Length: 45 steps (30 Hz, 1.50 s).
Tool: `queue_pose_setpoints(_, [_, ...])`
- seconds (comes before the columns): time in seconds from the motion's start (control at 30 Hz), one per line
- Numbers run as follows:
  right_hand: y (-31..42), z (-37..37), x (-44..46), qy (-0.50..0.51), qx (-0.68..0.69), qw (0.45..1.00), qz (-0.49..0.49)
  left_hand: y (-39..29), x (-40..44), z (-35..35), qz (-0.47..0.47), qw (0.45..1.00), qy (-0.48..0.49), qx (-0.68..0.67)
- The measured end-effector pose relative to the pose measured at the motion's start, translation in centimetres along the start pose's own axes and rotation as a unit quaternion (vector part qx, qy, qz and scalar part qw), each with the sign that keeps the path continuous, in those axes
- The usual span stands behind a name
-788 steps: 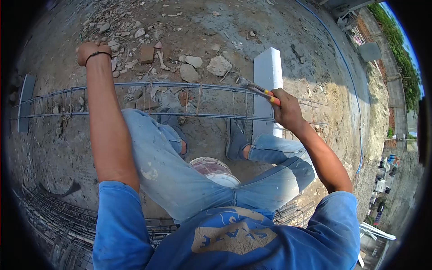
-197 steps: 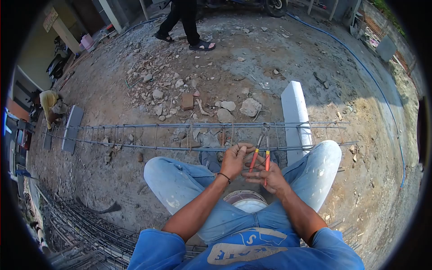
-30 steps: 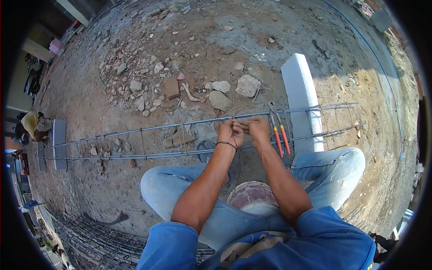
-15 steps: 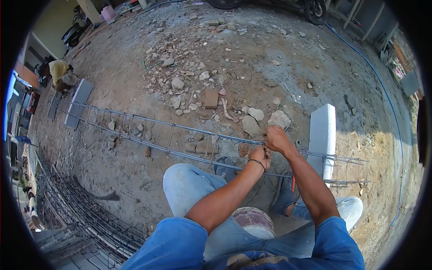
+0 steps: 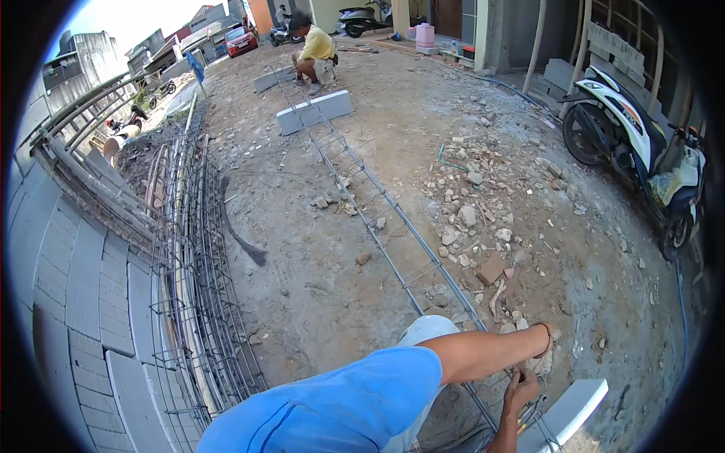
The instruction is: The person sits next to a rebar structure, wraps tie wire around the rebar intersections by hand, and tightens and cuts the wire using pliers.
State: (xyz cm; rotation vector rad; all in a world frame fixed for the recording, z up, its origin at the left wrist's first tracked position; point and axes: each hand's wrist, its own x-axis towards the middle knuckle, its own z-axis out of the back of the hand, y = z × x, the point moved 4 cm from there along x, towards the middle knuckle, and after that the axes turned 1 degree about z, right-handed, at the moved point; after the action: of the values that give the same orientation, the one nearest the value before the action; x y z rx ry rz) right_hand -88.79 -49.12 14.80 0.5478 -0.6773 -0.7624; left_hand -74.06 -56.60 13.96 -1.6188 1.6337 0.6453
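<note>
A long rebar frame (image 5: 394, 204) of parallel steel bars with thin cross ties runs from the lower right to the far end. My left arm reaches across it, with a dark band at the wrist. Just past that band, my left hand (image 5: 555, 332) is bent away and its fingers are hidden. Below it, my right hand (image 5: 519, 391) is beside the near part of the frame, fingers curled together. What they hold, if anything, is too small to make out. A light grey block (image 5: 578, 411) lies by my right forearm, with bar ends over it.
Another grey block (image 5: 316, 112) supports the frame farther off, where a person in a yellow shirt (image 5: 316, 47) crouches. Stacked rebar cages (image 5: 200, 279) lie left, beside grey blocks (image 5: 83, 294). Rubble (image 5: 468, 217) and a parked motorbike (image 5: 623, 128) are right.
My view has swung left and up, bringing the far person and street into sight. My hands now appear at the lower right; they were together over the bars before and are slightly apart now.
</note>
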Motion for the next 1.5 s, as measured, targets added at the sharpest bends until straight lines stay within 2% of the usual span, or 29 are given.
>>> queue_pose_setpoints(0.03, [0.5,0.1,-0.4,-0.001,-0.021,0.999,0.043,-0.3,0.6,-0.5,-0.017,0.999,0.008,0.027])
queue_pose_setpoints(0.07, [0.7,0.0,-0.7,0.000,-0.025,0.999,0.044,-0.4,1.1,-1.0,-0.034,0.998,0.013,0.058])
queue_pose_setpoints(0.13, [3.3,0.4,-0.8,0.002,-0.118,0.979,0.164,0.2,2.3,-2.3,-0.068,0.987,0.020,0.143])
queue_pose_setpoints(0.17, [1.2,-0.3,-0.8,0.100,-0.172,0.971,0.129,0.9,2.7,-3.1,-0.087,0.976,0.020,0.198])
queue_pose_setpoints(0.2, [1.1,-0.1,-0.4,0.102,-0.177,0.970,0.130,1.6,3.3,-3.7,-0.104,0.960,0.020,0.260])
queue_pose_setpoints(0.27, [2.9,-0.5,0.6,0.133,-0.153,0.933,0.299,3.4,4.4,-5.1,-0.134,0.917,0.015,0.375])
queue_pose_setpoints(0.3, [1.7,-1.0,1.1,0.194,-0.182,0.923,0.280,4.5,5.1,-6.1,-0.142,0.891,0.013,0.430])
queue_pose_setpoints(0.33, [1.6,-0.2,1.5,0.191,-0.185,0.922,0.281,5.7,5.8,-6.9,-0.148,0.867,0.008,0.476])
queue_pose_setpoints(0.4, [0.7,0.6,1.8,0.316,-0.139,0.913,0.217,7.9,7.1,-8.6,-0.152,0.818,-0.002,0.554])
queue_pose_setpoints(0.43, [-0.7,0.2,2.1,0.316,-0.140,0.912,0.219,8.6,7.4,-9.0,-0.151,0.798,-0.007,0.584])
queue_pose_setpoints(0.5, [-3.9,-1.4,2.1,0.348,-0.206,0.854,0.327,9.6,7.8,-10.1,-0.149,0.776,-0.011,0.613])
queue_pose_setpoints(0.53, [-5.1,-1.7,2.5,0.349,-0.206,0.853,0.329,10.1,8.2,-10.6,-0.147,0.764,-0.013,0.628])
queue_pose_setpoints(0.57, [-5.8,-2.1,2.5,0.304,-0.331,0.781,0.434,10.6,8.4,-10.9,-0.146,0.756,-0.016,0.638])
queue_pose_setpoints(0.6, [-6.1,-2.3,2.1,0.248,-0.446,0.682,0.524,10.8,8.5,-11.3,-0.147,0.752,-0.017,0.643])
queue_pose_setpoints(0.63, [-6.4,-2.4,1.9,0.247,-0.445,0.682,0.526,10.9,8.5,-11.6,-0.148,0.750,-0.018,0.644])
queue_pose_setpoints(0.7, [-6.1,-2.6,2.5,0.328,-0.270,0.814,0.396,10.7,8.0,-12.3,-0.156,0.756,-0.015,0.635])
queue_pose_setpoints(0.73, [-6.0,-2.4,2.9,0.345,-0.220,0.842,0.350,10.3,7.8,-12.6,-0.163,0.763,-0.014,0.626])
queue_pose_setpoints(0.8, [-5.5,-2.1,3.7,0.366,-0.198,0.862,0.289,9.5,7.8,-12.7,-0.180,0.788,-0.002,0.589])
queue_pose_setpoints(0.87, [-5.4,-1.8,4.4,0.374,-0.202,0.870,0.249,8.1,4.1,-12.3,-0.222,0.818,0.025,0.530])
queue_pose_setpoints(0.93, [-5.7,-2.1,4.8,0.381,-0.204,0.877,0.210,5.6,-5.0,-10.3,-0.288,0.858,0.069,0.420])
queue_pose_setpoints(1.03, [-5.5,-2.4,5.5,0.393,-0.206,0.886,0.134,1.5,-13.6,-6.9,-0.344,0.881,0.085,0.314])
queue_pose_setpoints(1.17, [-5.1,-2.5,6.5,0.380,-0.191,0.904,0.048,-3.0,-15.9,-1.3,-0.355,0.904,0.112,0.210])
queue_pose_setpoints(1.23, [-2.6,-1.3,6.4,0.316,-0.186,0.927,0.071,-5.3,-16.3,0.5,-0.332,0.920,0.109,0.179])
queue_pose_setpoints(1.3, [1.0,-0.2,5.8,0.272,-0.205,0.927,0.155,-6.5,-16.0,0.8,-0.360,0.915,0.092,0.159])
queue_pose_setpoints(1.37, [5.2,1.0,5.2,0.336,-0.264,0.880,0.206,-7.0,-16.8,0.4,-0.385,0.909,0.077,0.143])
queue_pose_setpoints(1.43, [4.8,0.5,4.2,0.429,-0.338,0.786,0.289,-6.6,-17.6,-0.2,-0.326,0.931,0.076,0.142])
queue_pose_setpoints(1.47, [4.4,0.6,4.4,0.427,-0.339,0.788,0.287,-6.7,-17.8,-0.3,-0.326,0.931,0.077,0.145])
queue_pose_setpoints(1.5, [4.7,0.4,4.4,0.409,-0.365,0.746,0.378,-6.5,-16.6,-0.7,-0.305,0.933,0.100,0.165])
